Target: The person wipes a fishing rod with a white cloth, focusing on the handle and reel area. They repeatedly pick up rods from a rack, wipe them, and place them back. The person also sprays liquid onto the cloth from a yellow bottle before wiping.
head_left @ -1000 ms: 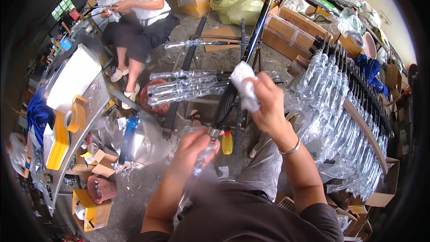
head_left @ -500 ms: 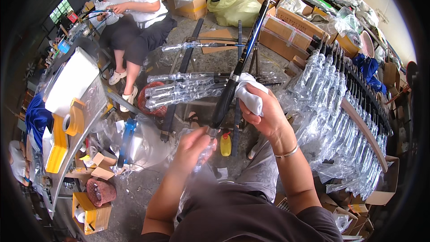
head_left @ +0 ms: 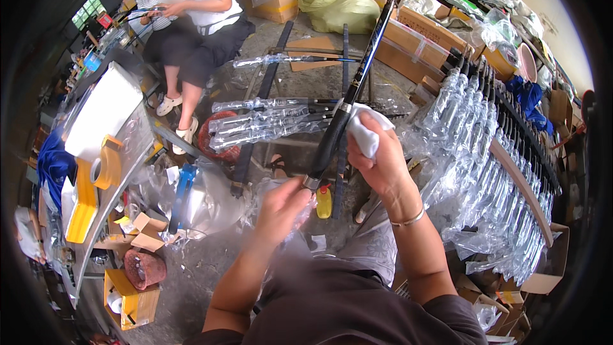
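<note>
A black fishing rod (head_left: 330,143) slants up and away to the right in front of me, its thick handle toward my body. My left hand (head_left: 284,207) is closed round the handle's lower end, by a silver ring; clear plastic shows beside the fingers. In my right hand (head_left: 378,160) is a bunched white cloth (head_left: 368,133), held against or right beside the rod above the grip; contact is hard to make out. Beyond the rod, several plastic-wrapped fishing rods (head_left: 262,129) lie across a dark metal stand (head_left: 246,147).
Many wrapped rods (head_left: 491,172) lean in a rack to the right. Cardboard boxes (head_left: 415,45) and a pale green sack (head_left: 341,6) are at the back. A person (head_left: 198,19) sits at far left. A yellow bottle (head_left: 324,202) is below the rod; a tape roll (head_left: 105,169) sits left.
The rod's far end has swung slightly to the right, and its handle has shifted a little with my left hand. The cloth in my right hand remains beside the rod.
</note>
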The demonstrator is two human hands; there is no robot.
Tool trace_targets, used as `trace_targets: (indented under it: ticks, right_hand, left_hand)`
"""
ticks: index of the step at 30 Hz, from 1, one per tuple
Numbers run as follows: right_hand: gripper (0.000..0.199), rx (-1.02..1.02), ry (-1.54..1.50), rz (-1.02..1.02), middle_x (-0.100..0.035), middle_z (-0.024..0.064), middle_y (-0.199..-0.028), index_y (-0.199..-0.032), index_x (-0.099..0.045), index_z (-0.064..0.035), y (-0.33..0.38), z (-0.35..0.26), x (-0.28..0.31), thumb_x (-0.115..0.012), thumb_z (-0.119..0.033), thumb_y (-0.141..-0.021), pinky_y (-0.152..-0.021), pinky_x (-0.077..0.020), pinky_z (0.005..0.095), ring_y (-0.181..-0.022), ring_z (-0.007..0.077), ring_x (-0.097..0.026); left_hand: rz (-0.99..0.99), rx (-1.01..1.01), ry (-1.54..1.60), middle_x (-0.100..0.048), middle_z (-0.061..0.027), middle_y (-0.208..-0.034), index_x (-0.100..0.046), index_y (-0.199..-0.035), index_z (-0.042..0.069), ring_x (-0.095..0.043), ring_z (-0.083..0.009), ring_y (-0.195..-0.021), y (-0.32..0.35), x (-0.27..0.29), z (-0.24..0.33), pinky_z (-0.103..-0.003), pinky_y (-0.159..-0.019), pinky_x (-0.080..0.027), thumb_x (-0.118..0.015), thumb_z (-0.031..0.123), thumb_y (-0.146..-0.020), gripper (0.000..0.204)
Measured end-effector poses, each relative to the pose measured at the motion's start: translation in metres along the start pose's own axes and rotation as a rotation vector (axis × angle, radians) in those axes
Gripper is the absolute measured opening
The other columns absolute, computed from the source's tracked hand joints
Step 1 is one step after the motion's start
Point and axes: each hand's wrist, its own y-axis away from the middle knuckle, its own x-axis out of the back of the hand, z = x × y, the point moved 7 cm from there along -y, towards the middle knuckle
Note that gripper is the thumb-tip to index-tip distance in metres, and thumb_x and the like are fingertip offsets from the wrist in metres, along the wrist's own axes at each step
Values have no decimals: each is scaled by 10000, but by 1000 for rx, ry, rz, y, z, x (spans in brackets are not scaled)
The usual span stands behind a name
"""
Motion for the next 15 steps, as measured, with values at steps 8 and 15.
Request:
trace_targets:
  ticks: [8, 15]
  right_hand:
    - [276, 70, 373, 168, -629, 12, -750, -1047, -621, -28, 28, 28, 0, -619, -290, -957, -439, -435, 210, -555, 72, -565]
    - [253, 36, 431, 132, -612, -4, -738, -970, -609, -54, 24, 34, -9, -619, -307, -965, -433, -407, 211, -532, 64, -535]
  left_hand:
    - [282, -457, -543, -633, -51, -859, -596, -1177, -29, -595, -104, -725, -1, -1, 37, -255, -647, -481, -667, 33, -892, 300]
    - [343, -496, -699, -629, -113, -855, -607, -1165, -27, -650, -200, -736, -1, -2, 37, -289, -645, -498, -718, 10, -812, 371]
